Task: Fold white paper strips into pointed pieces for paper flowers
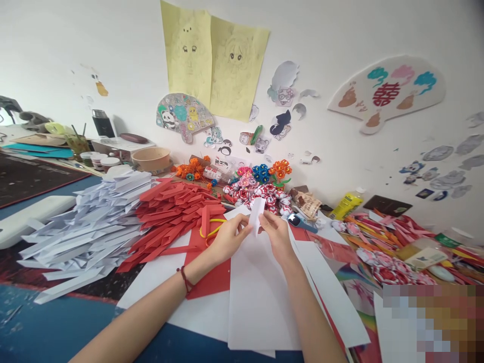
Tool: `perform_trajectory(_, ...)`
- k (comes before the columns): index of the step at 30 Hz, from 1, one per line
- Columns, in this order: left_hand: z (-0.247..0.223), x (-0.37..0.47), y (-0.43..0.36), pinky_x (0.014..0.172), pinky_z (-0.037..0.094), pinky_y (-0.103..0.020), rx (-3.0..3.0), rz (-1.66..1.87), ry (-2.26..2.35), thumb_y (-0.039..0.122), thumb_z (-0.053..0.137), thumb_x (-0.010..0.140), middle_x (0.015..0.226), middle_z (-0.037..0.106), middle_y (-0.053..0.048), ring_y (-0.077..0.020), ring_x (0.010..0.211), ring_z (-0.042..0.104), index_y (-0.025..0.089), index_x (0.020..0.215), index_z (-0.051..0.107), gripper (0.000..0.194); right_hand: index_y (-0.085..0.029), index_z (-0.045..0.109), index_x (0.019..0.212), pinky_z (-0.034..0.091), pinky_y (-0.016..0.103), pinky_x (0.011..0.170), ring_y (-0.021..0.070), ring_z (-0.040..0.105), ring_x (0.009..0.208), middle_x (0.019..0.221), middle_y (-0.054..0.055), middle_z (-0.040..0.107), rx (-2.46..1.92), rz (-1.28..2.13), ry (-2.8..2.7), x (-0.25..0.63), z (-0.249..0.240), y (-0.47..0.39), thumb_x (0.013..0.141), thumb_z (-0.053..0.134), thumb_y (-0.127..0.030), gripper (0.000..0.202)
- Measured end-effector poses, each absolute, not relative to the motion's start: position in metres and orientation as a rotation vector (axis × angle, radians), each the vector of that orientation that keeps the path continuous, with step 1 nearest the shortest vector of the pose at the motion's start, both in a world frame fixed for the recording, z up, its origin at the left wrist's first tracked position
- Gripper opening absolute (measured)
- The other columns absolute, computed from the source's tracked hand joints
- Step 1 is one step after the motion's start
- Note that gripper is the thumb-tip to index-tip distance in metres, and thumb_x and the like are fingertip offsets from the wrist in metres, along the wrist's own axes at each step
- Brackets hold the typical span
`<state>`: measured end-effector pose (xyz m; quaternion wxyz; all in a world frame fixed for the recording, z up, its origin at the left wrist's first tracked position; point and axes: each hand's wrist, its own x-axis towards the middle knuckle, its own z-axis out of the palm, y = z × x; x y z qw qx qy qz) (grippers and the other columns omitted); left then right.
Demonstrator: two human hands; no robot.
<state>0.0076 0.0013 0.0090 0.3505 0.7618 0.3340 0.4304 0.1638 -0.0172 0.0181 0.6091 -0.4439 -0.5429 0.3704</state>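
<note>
Between my two hands a narrow folded strip of white paper [257, 214] stands nearly upright. My left hand [232, 236] pinches its left edge with thumb and forefinger. On the other side, my right hand [275, 233] grips the strip's right edge. Below them lie white paper sheets [260, 302] and a red sheet [212, 282]. A yellow loop [214, 227], perhaps scissor handles, shows just beyond my left hand. To the left are a heap of folded white strips [102, 222] and a heap of folded red strips [177, 201].
Red-and-white folded paper pieces [264, 196] and bead-like flowers [260, 173] sit against the wall. At right are a yellow bottle [346, 204] and a pile of coloured strips [372, 234]. A round tub [151, 159] stands behind the white heap; a long white case [36, 219] lies left.
</note>
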Motion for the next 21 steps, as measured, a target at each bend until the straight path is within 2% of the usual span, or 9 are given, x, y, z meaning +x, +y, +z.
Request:
perform_trajectory(3,0.010,0.007,0.002,0.063,0.040,-0.023,1.990,1.169,0.971,0.031,0.047,0.090,0.086,0.064,-0.003,-0.0138,0.074,0.056,0.017,0.093,0.058,0.019,-0.015,0.070,0.093,0.044,0.025,0.057,0.0155,0.055,0.065,0.077,0.004,0.065,-1.065,0.824,-1.274,0.164,0.014,-0.016,0.081,0.061,-0.045,0.033)
perform_trajectory(6,0.012,0.004,0.001,0.064,0.039,-0.023,1.995,1.248,1.096,0.030,0.049,0.089,0.087,0.064,-0.002,-0.0138,0.074,0.057,0.018,0.092,0.058,0.016,-0.017,0.071,0.095,0.046,0.027,0.062,0.0174,0.057,0.068,0.078,0.004,0.065,-1.089,0.803,-1.393,0.163,0.011,-0.016,0.078,0.065,-0.041,0.030)
perform_trajectory(12,0.018,-0.003,0.003,0.060,0.036,-0.022,1.964,1.329,1.300,0.032,0.047,0.090,0.076,0.064,0.000,-0.0120,0.065,0.055,0.018,0.080,0.057,0.019,-0.017,0.072,0.091,0.049,0.030,0.068,0.0206,0.061,0.073,0.077,0.003,0.066,-1.155,0.796,-1.583,0.155,0.010,-0.020,0.078,0.065,-0.040,0.028)
perform_trajectory(16,0.020,-0.005,0.002,0.061,0.037,-0.022,1.941,1.389,1.351,0.032,0.048,0.089,0.077,0.066,0.001,-0.0124,0.066,0.057,0.020,0.085,0.059,0.017,-0.017,0.071,0.095,0.050,0.030,0.069,0.0217,0.063,0.078,0.082,0.003,0.068,-1.138,0.858,-1.557,0.149,0.011,-0.023,0.079,0.063,-0.041,0.030)
perform_trajectory(21,0.023,-0.007,-0.003,0.069,0.039,-0.025,2.045,1.563,1.435,0.028,0.053,0.087,0.082,0.067,-0.001,-0.0150,0.073,0.057,0.021,0.087,0.062,0.011,-0.017,0.072,0.086,0.049,0.029,0.062,0.0206,0.061,0.068,0.072,0.002,0.066,-1.158,0.824,-1.527,0.143,0.015,-0.027,0.074,0.067,-0.045,0.030)
